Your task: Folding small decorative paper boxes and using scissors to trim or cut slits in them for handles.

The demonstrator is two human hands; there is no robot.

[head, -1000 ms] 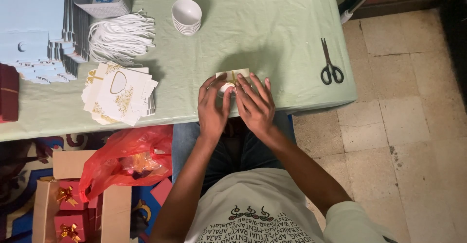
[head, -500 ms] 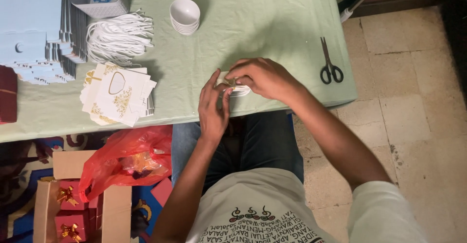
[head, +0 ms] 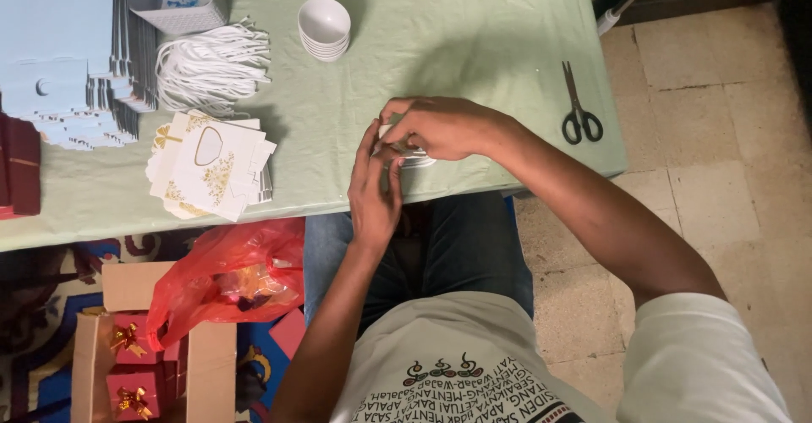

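Observation:
A small white folded paper piece [head: 413, 156] rests at the near edge of the green table [head: 474, 42]. My left hand [head: 375, 188] stands flat against its left side, fingers pointing up. Over it from the right reaches my right hand [head: 441, 127], fingers curled on its top. Most of the piece is hidden under the two hands, so its exact shape cannot be told.
Black scissors [head: 578, 110] lie to the right. A stack of white bowls [head: 324, 27], a bundle of white cords [head: 211, 68], flat white-and-gold cut-outs [head: 210, 165] and light blue sheets [head: 59, 68] sit on the left. Below the table are a red plastic bag [head: 233, 275] and a cardboard box [head: 135, 355].
My right hand has swung from beside the left hand to over the top of the paper piece, with the arm now stretched out to the right. The left hand stayed put.

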